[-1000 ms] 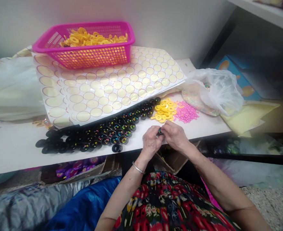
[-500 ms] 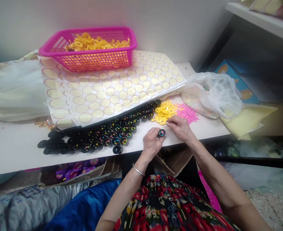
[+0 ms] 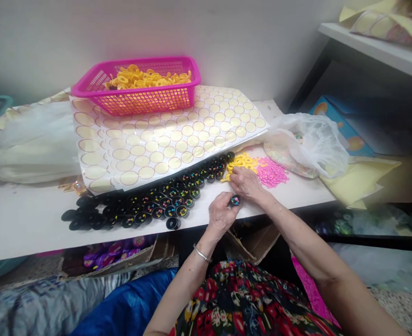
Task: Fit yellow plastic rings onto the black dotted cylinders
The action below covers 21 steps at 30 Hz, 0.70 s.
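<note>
- One small round black cup (image 3: pixel 235 200), smooth-sided, held just in front of the white tabletop's edge; mouth faces the camera, pink and blue bits inside.
- Left hand (image 3: pixel 221 212): fingers clamped round that cup. One silvery bangle (image 3: pixel 202 253) at the wrist.
- Right hand (image 3: pixel 246 183): near the left, fingertips bunched at the yellow pile's front edge; cannot tell whether they grip a piece. Nor whether the two hands touch.
- One heap of glossy yellow ring-shaped pieces (image 3: pixel 243 161), partly covered by the right hand; too overlapped to count.
- One spread of tiny pink bits (image 3: pixel 272 172), beside the yellow heap; uncountable.
- One lone black cup (image 3: pixel 173 223) near the table's front edge, a pale spot inside.
- Just behind it, packed rows of black cups (image 3: pixel 164 201), dozens, many with multicoloured specks; far left blurred.
- White tabletop (image 3: pixel 17 224), flat.
- At least two overlapping glossy sheets (image 3: pixel 192 128) printed with cream ovals outlined in red.
- One pink lattice-walled plastic basket (image 3: pixel 153 100) on the sheets, heaped with yellow pieces.
- One crinkled translucent plastic bag (image 3: pixel 323 144), right of the pink bits.
</note>
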Each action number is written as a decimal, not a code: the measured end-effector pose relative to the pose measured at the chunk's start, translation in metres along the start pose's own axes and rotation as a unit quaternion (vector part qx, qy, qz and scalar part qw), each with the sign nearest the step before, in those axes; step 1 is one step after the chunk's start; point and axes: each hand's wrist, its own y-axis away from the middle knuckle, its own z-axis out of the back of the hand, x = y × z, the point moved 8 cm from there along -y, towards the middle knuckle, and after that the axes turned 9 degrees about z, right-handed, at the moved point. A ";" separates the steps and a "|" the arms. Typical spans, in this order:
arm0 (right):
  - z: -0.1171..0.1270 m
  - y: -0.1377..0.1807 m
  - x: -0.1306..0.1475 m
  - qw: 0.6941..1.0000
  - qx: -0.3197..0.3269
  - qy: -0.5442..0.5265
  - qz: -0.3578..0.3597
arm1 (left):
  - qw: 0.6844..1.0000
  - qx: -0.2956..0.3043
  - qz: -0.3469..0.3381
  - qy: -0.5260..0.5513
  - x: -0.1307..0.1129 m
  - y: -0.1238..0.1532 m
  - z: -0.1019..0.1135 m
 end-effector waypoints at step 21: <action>0.003 0.092 0.037 0.725 -0.101 -0.666 -0.141 | 0.839 0.093 0.305 0.440 0.008 0.032 0.006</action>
